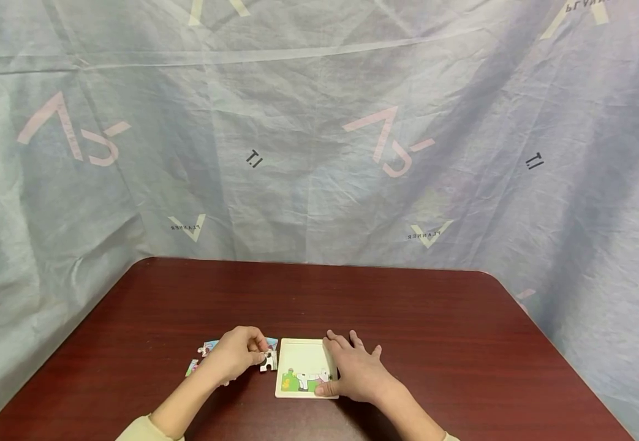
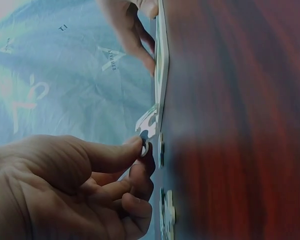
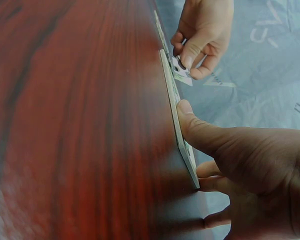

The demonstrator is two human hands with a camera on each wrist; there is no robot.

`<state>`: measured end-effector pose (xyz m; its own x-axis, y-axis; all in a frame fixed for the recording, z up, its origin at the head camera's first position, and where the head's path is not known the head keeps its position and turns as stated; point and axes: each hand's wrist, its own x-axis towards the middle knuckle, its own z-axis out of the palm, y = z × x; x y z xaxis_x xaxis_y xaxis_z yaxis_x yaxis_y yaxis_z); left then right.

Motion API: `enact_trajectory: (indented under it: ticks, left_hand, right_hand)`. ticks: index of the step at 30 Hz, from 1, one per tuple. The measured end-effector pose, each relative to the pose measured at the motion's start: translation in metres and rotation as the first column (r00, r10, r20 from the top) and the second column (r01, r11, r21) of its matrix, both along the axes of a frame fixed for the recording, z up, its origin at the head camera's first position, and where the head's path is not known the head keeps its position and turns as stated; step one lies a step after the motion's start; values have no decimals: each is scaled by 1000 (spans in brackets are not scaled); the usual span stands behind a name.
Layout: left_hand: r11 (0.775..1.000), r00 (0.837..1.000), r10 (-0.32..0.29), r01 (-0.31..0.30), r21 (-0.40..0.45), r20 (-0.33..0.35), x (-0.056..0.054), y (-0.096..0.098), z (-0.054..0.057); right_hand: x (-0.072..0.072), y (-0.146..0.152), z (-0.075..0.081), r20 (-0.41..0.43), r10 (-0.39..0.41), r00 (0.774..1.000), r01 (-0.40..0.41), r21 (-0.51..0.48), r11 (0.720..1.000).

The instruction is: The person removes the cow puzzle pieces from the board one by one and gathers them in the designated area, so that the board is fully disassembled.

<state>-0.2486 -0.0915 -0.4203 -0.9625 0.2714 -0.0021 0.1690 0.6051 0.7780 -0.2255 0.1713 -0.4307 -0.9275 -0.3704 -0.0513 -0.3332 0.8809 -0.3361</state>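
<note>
Beside the tray (image 1: 300, 355), left hand (image 1: 236, 353) pinches puzzle piece (image 1: 272, 362); right hand (image 1: 359, 370) splays over the tray's right edge

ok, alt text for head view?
A person's left hand pinches a puzzle piece beside a board whose picture covers only its lower part; the right hand rests on the board's right side. More pieces lie near the left hand on a red table, grey curtain behind.

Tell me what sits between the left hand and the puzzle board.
The head view shows a white-and-black puzzle piece, pinched by the left hand, plus part of a blue piece beside the puzzle board.
</note>
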Motion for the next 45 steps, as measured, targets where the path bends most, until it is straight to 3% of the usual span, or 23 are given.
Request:
enact_trajectory:
  ticks: [10, 30, 34, 39, 45]
  left_hand:
    - [998, 998, -48, 46, 34, 42, 1, -11, -1]
    - [999, 997, -30, 28, -21, -71, -1, -8, -3]
    - [995, 992, -101, 101, -11, -77, 2, -4, -2]
    - [975, 972, -222, 220, -39, -75, 6, 3, 0]
    - [959, 956, -277, 268, -93, -98, 8, 13, -1]
  right_hand:
    - [-2, 0, 0, -2, -5, 1000, 5, -3, 1000]
    - [-3, 2, -2, -13, 11, 1000, -11, -39, 999]
    - [-3, 3, -2, -5, 20, 1000, -20, -45, 999]
    - [-3, 3, -2, 3, 21, 1000, -21, -42, 999]
    - [-3, 3, -1, 9, 15, 1000, -14, -40, 999]
